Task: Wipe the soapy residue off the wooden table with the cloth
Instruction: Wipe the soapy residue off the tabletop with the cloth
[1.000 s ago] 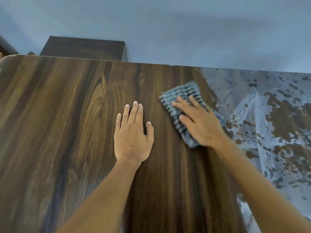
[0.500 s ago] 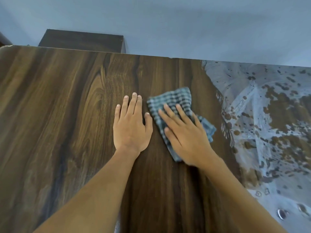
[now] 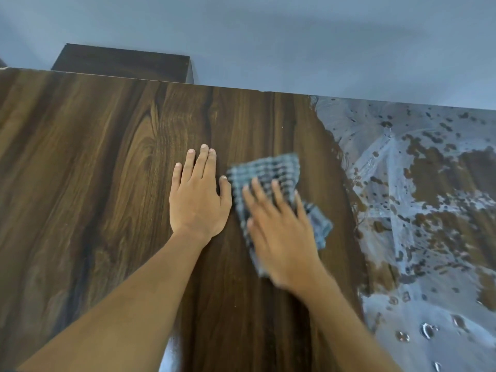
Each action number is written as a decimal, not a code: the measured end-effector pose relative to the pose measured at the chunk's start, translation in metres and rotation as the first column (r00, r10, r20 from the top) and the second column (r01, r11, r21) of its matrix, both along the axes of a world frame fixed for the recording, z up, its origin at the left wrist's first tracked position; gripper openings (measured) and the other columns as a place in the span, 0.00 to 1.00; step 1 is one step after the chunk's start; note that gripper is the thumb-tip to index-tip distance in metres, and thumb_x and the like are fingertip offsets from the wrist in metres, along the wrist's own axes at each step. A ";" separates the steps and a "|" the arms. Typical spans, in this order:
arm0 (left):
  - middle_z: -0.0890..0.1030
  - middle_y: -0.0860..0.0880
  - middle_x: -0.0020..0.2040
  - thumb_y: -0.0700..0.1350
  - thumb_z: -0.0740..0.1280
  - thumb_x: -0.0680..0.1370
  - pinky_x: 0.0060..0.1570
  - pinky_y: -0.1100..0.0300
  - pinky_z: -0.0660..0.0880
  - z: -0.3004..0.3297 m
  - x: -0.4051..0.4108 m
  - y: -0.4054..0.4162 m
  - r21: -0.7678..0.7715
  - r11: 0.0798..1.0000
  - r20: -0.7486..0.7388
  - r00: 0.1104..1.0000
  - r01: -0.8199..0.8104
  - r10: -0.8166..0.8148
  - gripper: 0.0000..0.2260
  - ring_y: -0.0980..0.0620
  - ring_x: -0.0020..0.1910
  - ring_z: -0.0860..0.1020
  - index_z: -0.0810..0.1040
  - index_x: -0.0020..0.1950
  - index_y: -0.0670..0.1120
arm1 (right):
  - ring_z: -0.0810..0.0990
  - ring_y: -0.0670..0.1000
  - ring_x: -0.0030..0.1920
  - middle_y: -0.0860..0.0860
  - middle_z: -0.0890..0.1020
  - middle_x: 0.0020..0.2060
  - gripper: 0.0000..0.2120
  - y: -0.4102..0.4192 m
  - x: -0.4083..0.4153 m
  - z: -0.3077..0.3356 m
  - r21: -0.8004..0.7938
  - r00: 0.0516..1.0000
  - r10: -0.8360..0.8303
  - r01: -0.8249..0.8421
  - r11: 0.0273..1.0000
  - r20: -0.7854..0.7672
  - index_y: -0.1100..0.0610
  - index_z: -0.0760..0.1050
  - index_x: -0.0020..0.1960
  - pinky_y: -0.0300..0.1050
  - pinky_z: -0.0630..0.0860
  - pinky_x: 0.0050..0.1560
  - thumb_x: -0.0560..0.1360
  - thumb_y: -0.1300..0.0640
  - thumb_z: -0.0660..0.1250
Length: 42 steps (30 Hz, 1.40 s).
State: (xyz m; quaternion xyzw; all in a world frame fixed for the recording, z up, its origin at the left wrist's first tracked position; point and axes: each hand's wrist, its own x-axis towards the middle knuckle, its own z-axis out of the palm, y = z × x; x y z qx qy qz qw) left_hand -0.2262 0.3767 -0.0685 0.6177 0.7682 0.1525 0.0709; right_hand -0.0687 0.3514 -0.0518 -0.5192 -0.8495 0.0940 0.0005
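A dark wooden table (image 3: 88, 183) fills most of the view. Its right part is covered by a whitish soapy film (image 3: 418, 210) broken by brown patches and droplets. A blue-and-white checked cloth (image 3: 271, 170) lies crumpled on the wood just left of the film. My right hand (image 3: 281, 232) presses flat on the cloth with straight, spread fingers and looks motion-blurred. My left hand (image 3: 198, 197) rests flat on the bare wood right beside the cloth, fingers straight and together, its thumb nearly touching the cloth.
Behind the table's far edge stands a dark wooden box or cabinet (image 3: 120, 63) against a blue-grey wall (image 3: 295, 36). Larger water drops (image 3: 426, 331) sit on the film at the near right.
My right hand slid the cloth leftward from the edge of the soapy film, ending close beside my left hand. My left hand has stayed put on the wood.
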 end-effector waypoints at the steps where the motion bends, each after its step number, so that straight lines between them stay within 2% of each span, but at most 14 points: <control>1: 0.56 0.49 0.76 0.50 0.50 0.81 0.74 0.52 0.46 0.000 0.000 0.000 0.007 1.000 0.000 1.000 -0.001 0.001 0.24 0.50 0.76 0.50 0.55 0.75 0.45 | 0.48 0.52 0.76 0.45 0.52 0.75 0.24 -0.029 0.008 0.000 -0.007 0.999 0.035 -0.035 0.999 0.002 0.48 0.49 0.77 0.56 0.45 0.74 0.82 0.46 0.40; 6: 0.56 0.49 0.76 0.50 0.50 0.81 0.74 0.53 0.46 0.000 0.002 0.000 0.008 1.000 -0.002 1.000 -0.012 0.012 0.24 0.50 0.76 0.50 0.56 0.75 0.45 | 0.57 0.51 0.74 0.47 0.62 0.73 0.23 -0.078 0.073 -0.001 0.004 0.998 -0.047 0.047 0.999 0.030 0.51 0.55 0.75 0.57 0.57 0.68 0.82 0.47 0.41; 11: 0.56 0.49 0.76 0.51 0.50 0.81 0.74 0.52 0.46 -0.001 0.000 0.001 0.008 1.000 -0.010 1.000 -0.008 0.008 0.24 0.50 0.76 0.50 0.55 0.75 0.45 | 0.44 0.49 0.75 0.45 0.51 0.76 0.29 0.006 0.055 -0.004 0.030 0.948 -0.315 0.314 0.949 0.037 0.49 0.46 0.77 0.55 0.39 0.73 0.77 0.43 0.33; 14: 0.56 0.49 0.76 0.51 0.50 0.81 0.74 0.52 0.46 -0.001 0.000 0.000 0.002 1.000 -0.010 1.000 -0.007 0.007 0.24 0.50 0.76 0.50 0.55 0.75 0.45 | 0.42 0.54 0.75 0.47 0.47 0.75 0.27 0.003 0.022 -0.003 0.031 0.971 -0.228 0.226 0.974 0.069 0.50 0.43 0.76 0.58 0.39 0.73 0.79 0.44 0.36; 17: 0.56 0.49 0.76 0.50 0.51 0.80 0.74 0.52 0.47 -0.001 0.001 0.000 0.013 1.000 0.010 1.000 0.001 -0.001 0.23 0.50 0.76 0.51 0.57 0.75 0.44 | 0.55 0.54 0.75 0.47 0.60 0.74 0.24 -0.067 0.012 0.003 0.017 1.000 -0.020 0.020 1.000 -0.003 0.50 0.57 0.75 0.58 0.48 0.73 0.80 0.48 0.48; 20: 0.57 0.48 0.76 0.50 0.51 0.81 0.74 0.51 0.47 -0.001 0.001 0.000 0.021 1.000 0.010 1.000 0.000 0.000 0.23 0.49 0.75 0.52 0.57 0.75 0.44 | 0.66 0.49 0.71 0.43 0.67 0.71 0.22 -0.138 0.039 0.002 -0.064 0.995 0.101 -0.101 0.993 -0.006 0.47 0.65 0.71 0.53 0.59 0.67 0.78 0.49 0.51; 23: 0.57 0.48 0.76 0.50 0.50 0.81 0.74 0.51 0.47 -0.002 0.000 0.001 0.023 1.000 0.005 1.000 0.006 -0.007 0.23 0.49 0.75 0.52 0.57 0.75 0.44 | 0.62 0.47 0.72 0.43 0.68 0.70 0.24 -0.153 0.082 0.004 -0.084 0.998 -0.045 0.049 0.995 0.043 0.47 0.65 0.70 0.53 0.62 0.64 0.80 0.48 0.41; 26: 0.58 0.47 0.76 0.50 0.50 0.81 0.74 0.51 0.48 -0.003 0.000 0.000 0.036 0.999 0.010 1.000 0.016 -0.016 0.23 0.48 0.75 0.53 0.58 0.75 0.43 | 0.56 0.50 0.74 0.45 0.60 0.73 0.24 -0.115 0.096 0.004 -0.015 0.966 -0.245 0.247 0.969 0.081 0.51 0.56 0.75 0.54 0.58 0.70 0.81 0.47 0.41; 29: 0.62 0.46 0.74 0.47 0.52 0.81 0.73 0.50 0.50 -0.002 0.000 -0.002 0.076 0.997 0.044 0.999 0.014 -0.018 0.21 0.47 0.74 0.56 0.62 0.73 0.42 | 0.42 0.49 0.75 0.42 0.45 0.73 0.28 -0.067 0.070 -0.001 -0.002 0.944 -0.327 0.327 0.945 0.046 0.49 0.44 0.76 0.56 0.43 0.74 0.77 0.45 0.34; 31: 0.65 0.44 0.73 0.45 0.52 0.81 0.73 0.50 0.52 0.000 0.001 -0.007 0.096 0.995 0.057 0.998 0.027 -0.032 0.20 0.46 0.73 0.59 0.65 0.71 0.41 | 0.38 0.50 0.74 0.42 0.42 0.73 0.26 -0.068 0.046 -0.002 0.002 0.963 -0.268 0.268 0.963 0.026 0.48 0.41 0.76 0.53 0.35 0.73 0.78 0.45 0.34; 33: 0.68 0.43 0.71 0.43 0.54 0.80 0.72 0.51 0.54 0.002 0.004 -0.014 0.105 0.993 0.058 0.996 0.060 -0.066 0.18 0.46 0.72 0.62 0.68 0.69 0.39 | 0.44 0.52 0.75 0.44 0.47 0.75 0.25 -0.103 0.031 0.001 -0.004 0.990 -0.141 0.141 0.990 0.033 0.48 0.45 0.76 0.54 0.37 0.74 0.81 0.47 0.41; 35: 0.69 0.43 0.70 0.42 0.55 0.80 0.72 0.51 0.56 0.003 0.008 -0.027 0.105 0.989 0.062 0.992 0.104 -0.111 0.18 0.45 0.71 0.63 0.69 0.68 0.39 | 0.55 0.52 0.75 0.45 0.58 0.75 0.23 -0.160 0.033 0.006 -0.019 0.999 0.002 -0.001 1.000 0.032 0.49 0.55 0.76 0.55 0.48 0.73 0.81 0.48 0.47; 37: 0.69 0.43 0.70 0.41 0.55 0.80 0.72 0.51 0.56 0.002 0.012 -0.045 0.101 0.984 0.066 0.986 0.146 -0.153 0.18 0.45 0.71 0.64 0.69 0.68 0.39 | 0.59 0.49 0.73 0.42 0.62 0.73 0.22 -0.213 0.052 0.007 -0.093 0.998 0.061 -0.057 0.994 0.035 0.48 0.59 0.74 0.52 0.55 0.69 0.81 0.48 0.44; 42: 0.69 0.43 0.70 0.42 0.56 0.80 0.71 0.51 0.58 -0.002 0.019 -0.116 0.086 0.969 0.056 0.970 0.231 -0.236 0.18 0.45 0.71 0.64 0.69 0.68 0.39 | 0.56 0.49 0.74 0.44 0.61 0.73 0.24 -0.239 0.116 0.011 -0.090 0.981 -0.161 0.170 0.981 0.106 0.50 0.58 0.75 0.53 0.54 0.69 0.81 0.48 0.40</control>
